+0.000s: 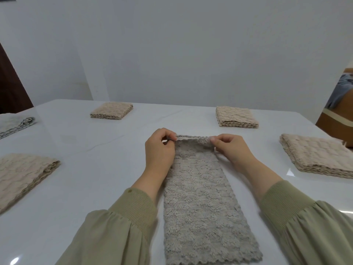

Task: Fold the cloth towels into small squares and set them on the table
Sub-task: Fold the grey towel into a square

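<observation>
Closest to the viewer, the scalloped near end of a grey fluffy cloth towel (202, 207) lies at the near edge of the glossy white table (91, 180), framed by two olive-green sleeves (118, 222) with ribbed cuffs. The towel's long axis runs straight from the near edge toward the far edge, down the middle of the table. It lies flat between the forearms as a narrow strip, apparently already doubled lengthwise. At its far short end the left hand (159, 150) pinches the far-left corner between thumb and curled fingers, and the right hand (232, 149) pinches the far-right corner likewise. That end is lifted a little and curls back over itself. Both hands sit level with each other, one per corner, so neither leads. The coming fold would probably carry the far end toward the person, along the long axis, onto the near end. The pile looks soft and limp, likely to sag between the pinched corners. Four beige waffle-textured folded squares rest well apart: one square (111, 110) toward the far-left corner, one square (236, 116) toward the far-right corner, one square (317, 155) by the right edge and one square (23, 176) by the left edge.
</observation>
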Motion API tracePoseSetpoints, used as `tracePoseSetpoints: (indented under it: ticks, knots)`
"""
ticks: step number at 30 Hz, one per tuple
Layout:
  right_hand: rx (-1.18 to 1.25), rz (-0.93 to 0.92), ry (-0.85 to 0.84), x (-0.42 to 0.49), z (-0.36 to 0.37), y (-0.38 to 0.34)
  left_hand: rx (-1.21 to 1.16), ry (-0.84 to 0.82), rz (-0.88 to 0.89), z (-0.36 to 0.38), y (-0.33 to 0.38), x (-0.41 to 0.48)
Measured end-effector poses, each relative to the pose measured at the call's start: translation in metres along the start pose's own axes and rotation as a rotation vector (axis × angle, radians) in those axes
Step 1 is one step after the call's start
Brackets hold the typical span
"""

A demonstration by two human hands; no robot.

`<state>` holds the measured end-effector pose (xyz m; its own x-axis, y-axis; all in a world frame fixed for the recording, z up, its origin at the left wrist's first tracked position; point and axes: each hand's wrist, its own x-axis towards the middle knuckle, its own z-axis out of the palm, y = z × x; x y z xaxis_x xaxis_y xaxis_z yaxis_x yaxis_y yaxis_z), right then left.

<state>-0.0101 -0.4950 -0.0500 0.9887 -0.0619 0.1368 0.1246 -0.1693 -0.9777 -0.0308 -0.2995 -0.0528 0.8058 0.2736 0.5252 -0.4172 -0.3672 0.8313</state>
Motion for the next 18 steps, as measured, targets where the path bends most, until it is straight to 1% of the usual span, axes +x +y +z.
tracePoseSetpoints:
  ticks: [4,9,11,15,17,18]
  knots:
    - [0.042,0.025,-0.007,-0.003,0.0,-0.005,-0.048,0.028,0.004,0.001,0.003,-0.002]
    - [0.104,0.048,0.059,-0.004,0.002,-0.012,-0.062,0.084,0.002,0.001,0.005,-0.002]
    - [0.079,0.047,0.08,-0.004,0.002,-0.013,-0.052,0.09,0.013,0.002,0.004,-0.002]
    - [0.062,0.007,0.117,-0.002,0.0,-0.017,-0.005,0.06,0.049,0.001,0.001,-0.002]
    - [0.024,-0.039,0.126,-0.001,-0.003,-0.019,0.023,0.017,0.066,0.0,0.001,0.0]
    - [-0.003,-0.063,0.128,-0.001,-0.004,-0.019,0.019,-0.018,0.04,0.0,0.001,0.001]
